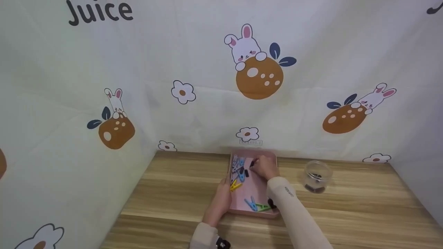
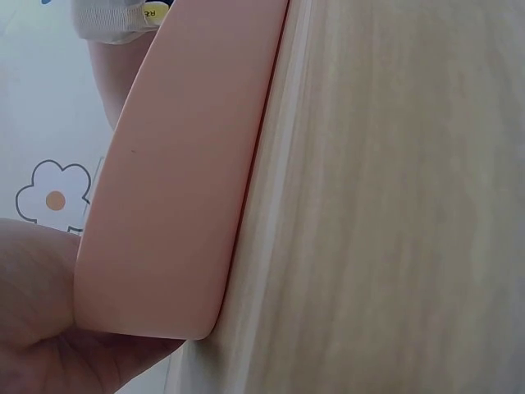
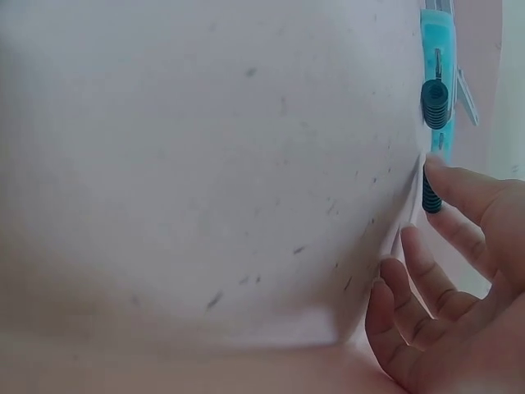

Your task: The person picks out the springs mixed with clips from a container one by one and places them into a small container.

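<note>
The pink tray (image 1: pixel 246 193) lies on the wooden table, with several clothespins and small black pieces in it. At its left wall, my left hand (image 1: pixel 223 196) holds the tray; the left wrist view shows that hand around a tray corner (image 2: pixel 139 316). Over the tray's far right part, my right hand (image 1: pixel 265 167) pinches a small black ribbed cylinder (image 3: pixel 431 197) between thumb and forefinger. A second black ribbed cylinder (image 3: pixel 435 105) lies near it, by a blue clothespin (image 3: pixel 443 49). Toward the left wall sits a yellow clothespin (image 1: pixel 236 185); a green clothespin (image 1: pixel 263 207) lies at the near end.
To the right of the tray stands a clear round jar (image 1: pixel 316 178) with dark pieces inside. A printed cloth (image 1: pixel 207 114) hangs behind the wooden table (image 1: pixel 180 183) and along its sides.
</note>
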### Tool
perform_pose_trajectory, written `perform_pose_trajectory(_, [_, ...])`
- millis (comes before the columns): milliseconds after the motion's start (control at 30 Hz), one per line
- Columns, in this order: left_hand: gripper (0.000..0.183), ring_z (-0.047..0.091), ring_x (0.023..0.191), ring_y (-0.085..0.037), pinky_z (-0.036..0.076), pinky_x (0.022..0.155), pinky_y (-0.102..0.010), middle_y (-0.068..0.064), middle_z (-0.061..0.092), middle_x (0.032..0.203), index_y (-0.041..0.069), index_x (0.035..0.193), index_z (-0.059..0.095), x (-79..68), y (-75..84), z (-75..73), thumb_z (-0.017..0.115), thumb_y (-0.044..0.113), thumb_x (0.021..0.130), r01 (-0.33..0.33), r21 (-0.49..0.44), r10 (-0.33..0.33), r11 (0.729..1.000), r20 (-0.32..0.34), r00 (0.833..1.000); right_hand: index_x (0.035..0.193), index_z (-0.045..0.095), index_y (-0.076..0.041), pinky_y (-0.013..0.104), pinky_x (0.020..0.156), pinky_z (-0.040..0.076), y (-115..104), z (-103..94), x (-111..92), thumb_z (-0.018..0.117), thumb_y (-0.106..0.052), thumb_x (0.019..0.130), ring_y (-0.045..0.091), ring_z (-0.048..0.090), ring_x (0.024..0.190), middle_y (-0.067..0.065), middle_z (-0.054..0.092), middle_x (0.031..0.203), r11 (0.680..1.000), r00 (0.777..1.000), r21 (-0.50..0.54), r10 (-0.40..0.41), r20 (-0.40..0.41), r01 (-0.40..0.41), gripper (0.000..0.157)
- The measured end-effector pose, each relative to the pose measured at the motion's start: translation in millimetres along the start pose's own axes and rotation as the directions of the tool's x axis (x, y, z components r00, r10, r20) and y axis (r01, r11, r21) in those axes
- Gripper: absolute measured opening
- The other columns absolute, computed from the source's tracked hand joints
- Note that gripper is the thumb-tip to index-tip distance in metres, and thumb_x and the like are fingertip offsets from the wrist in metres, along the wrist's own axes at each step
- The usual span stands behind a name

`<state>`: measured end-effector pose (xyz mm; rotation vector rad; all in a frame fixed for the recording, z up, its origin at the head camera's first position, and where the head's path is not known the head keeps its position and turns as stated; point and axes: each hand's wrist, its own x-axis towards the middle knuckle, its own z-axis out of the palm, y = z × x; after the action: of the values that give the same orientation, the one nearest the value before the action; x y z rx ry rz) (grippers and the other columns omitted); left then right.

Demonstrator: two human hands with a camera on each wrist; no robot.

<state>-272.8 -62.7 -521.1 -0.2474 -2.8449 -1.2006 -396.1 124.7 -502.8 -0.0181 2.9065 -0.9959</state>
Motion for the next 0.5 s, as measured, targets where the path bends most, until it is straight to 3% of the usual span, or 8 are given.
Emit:
perform_pose_trajectory(167, [0.055, 0.042, 0.149, -0.044, 0.037, 0.121, -0.056, -0.031, 0.038, 0.162, -0.003, 0.164, 0.028, 0.6, 0.4, -0.7, 0.038, -0.005, 0.110, -0.007, -0.014, 0.007, 1.000, 0.001, 1.000, 0.117, 0.075, -0.008, 0.044, 0.090, 0.058, -0.5, -2.3, -2.0, 0.075, -0.014, 0.097, 0.026, 0.066, 0.098, 0.010, 0.072, 0.110, 0.999, 1.000, 0.034, 0.008, -0.004, -0.008, 0.022])
perform_pose_trajectory(400, [0.055, 0.049, 0.142, -0.048, 0.042, 0.117, -0.058, -0.037, 0.046, 0.153, -0.009, 0.159, 0.033, -3.4, -1.1, -1.4, 0.042, -0.014, 0.105, -0.115, -0.006, 0.115, 0.993, -0.030, 0.993, 0.113, 0.078, -0.004, 0.047, 0.096, 0.056, 0.1, -2.6, -7.8, 0.078, -0.011, 0.092, 0.028, 0.066, 0.101, 0.012, 0.076, 0.112, 0.996, 0.994, -0.015, -0.087, -0.065, 0.086, 0.023])
perform_pose_trajectory(500, [0.056, 0.050, 0.142, -0.048, 0.042, 0.117, -0.058, -0.036, 0.046, 0.152, -0.009, 0.160, 0.032, -3.0, -1.2, -1.2, 0.042, -0.013, 0.105, -0.105, -0.012, 0.104, 0.994, -0.028, 0.994, 0.116, 0.077, -0.004, 0.047, 0.096, 0.056, -1.4, -3.6, -9.3, 0.075, -0.010, 0.094, 0.029, 0.065, 0.102, 0.012, 0.074, 0.114, 0.998, 0.996, 0.008, -0.068, -0.057, 0.069, 0.023])
